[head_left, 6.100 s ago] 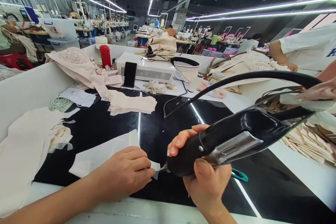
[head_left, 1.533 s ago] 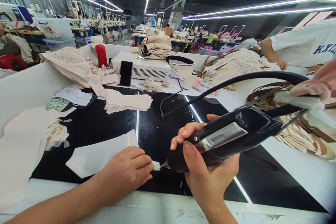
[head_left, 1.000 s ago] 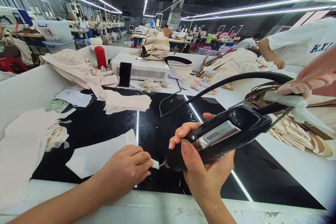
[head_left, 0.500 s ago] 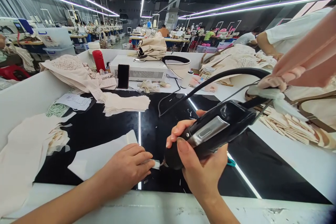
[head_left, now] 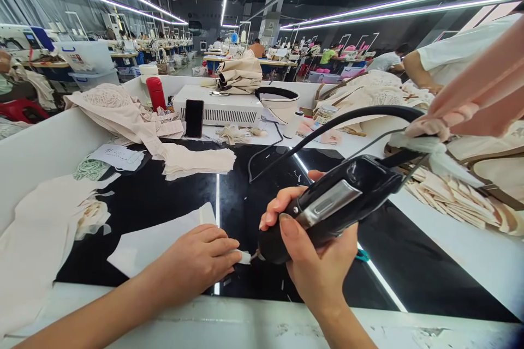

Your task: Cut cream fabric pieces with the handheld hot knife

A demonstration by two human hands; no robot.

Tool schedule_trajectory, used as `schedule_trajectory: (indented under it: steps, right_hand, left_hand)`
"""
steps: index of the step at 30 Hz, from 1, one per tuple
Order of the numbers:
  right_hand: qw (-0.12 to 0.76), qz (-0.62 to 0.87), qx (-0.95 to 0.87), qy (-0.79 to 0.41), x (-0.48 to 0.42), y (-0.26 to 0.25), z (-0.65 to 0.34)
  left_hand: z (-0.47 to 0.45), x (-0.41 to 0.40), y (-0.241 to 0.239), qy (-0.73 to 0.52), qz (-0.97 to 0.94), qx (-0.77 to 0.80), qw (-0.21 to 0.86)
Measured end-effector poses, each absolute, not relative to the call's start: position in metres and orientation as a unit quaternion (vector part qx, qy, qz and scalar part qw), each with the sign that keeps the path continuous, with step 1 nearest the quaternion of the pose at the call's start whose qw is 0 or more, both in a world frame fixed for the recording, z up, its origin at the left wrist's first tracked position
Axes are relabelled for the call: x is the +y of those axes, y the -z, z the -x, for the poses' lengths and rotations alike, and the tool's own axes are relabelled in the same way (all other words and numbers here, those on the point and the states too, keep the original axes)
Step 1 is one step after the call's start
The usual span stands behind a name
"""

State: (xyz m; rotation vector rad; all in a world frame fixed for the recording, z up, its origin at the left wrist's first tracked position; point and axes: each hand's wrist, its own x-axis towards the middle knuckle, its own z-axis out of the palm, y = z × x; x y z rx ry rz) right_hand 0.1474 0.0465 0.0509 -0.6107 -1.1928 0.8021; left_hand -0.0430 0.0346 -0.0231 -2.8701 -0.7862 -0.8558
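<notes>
My left hand (head_left: 200, 255) is closed over a white fabric piece (head_left: 159, 234), its fingers together and pressing it to the black board. The thumb is hidden. A narrow white end of the fabric pokes out past my fingertips. My right hand (head_left: 315, 251) is wrapped round a black hand-held power tool (head_left: 323, 210) with a silver plate on its side. The thin metal tip (head_left: 255, 254) points left, right beside that fabric end; whether they touch I cannot tell. A thick black cable (head_left: 347, 116) runs from the tool's rear, where pink cloth (head_left: 442, 120) is tied.
Stacked pale fabric strips (head_left: 198, 160) lie on the black board (head_left: 143, 191). More cloth (head_left: 36, 234) covers the left side. Behind stand a phone (head_left: 194, 118), a red bottle (head_left: 155, 92) and a white metal box (head_left: 221, 109). At the right, a person's arm (head_left: 421, 71) reaches over fabric piles.
Both hands, the tool and the fabric hold nearly the same places. The whole view has shifted very slightly.
</notes>
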Motion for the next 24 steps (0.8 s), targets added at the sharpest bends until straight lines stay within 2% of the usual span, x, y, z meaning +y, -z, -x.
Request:
schedule_trajectory:
  steps: [8, 24]
  right_hand:
    - [0.730, 0.272, -0.507, -0.368, 0.0486, -0.0530, -0.1444]
    - [0.711, 0.272, -0.541, -0.357, 0.0481, -0.0494, -0.1456]
  left_hand:
    - [0.0466, 0.0344, 0.0312, 0.285, 0.926, -0.247, 0.034]
    - [0.0427, 0.0318, 0.0252, 0.287, 0.924, -0.251, 0.019]
